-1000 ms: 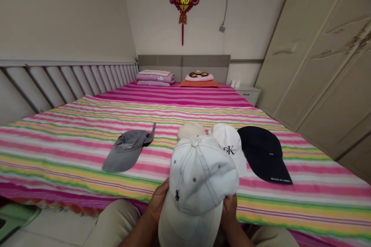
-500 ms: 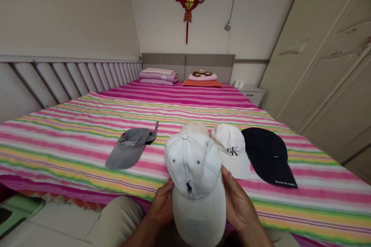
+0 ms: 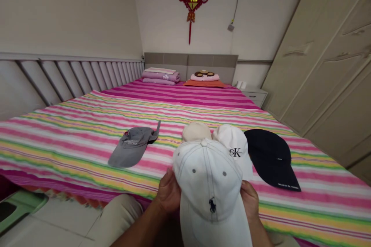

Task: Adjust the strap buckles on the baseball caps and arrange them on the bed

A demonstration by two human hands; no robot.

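A white baseball cap with a small dark horse-rider logo is held up in front of me, brim toward me and pointing down. My left hand grips its left side, and my right hand grips its right side; the fingers behind the cap are hidden. Just beyond it lie a cream cap, mostly covered, and a white cap with black letters. Farther right is a black cap with small white lettering on its brim. A grey cap with its strap sticking up lies off to the left.
The caps lie on a bed with a striped cover. Folded purple bedding and a pink-and-orange stack sit by the headboard. A metal railing runs along the left; a wardrobe stands right. A green stool is at lower left.
The held cap has moved right and a little down, closer to me, with both hands still on it. More of the cream cap behind it now shows. The view has shifted slightly.
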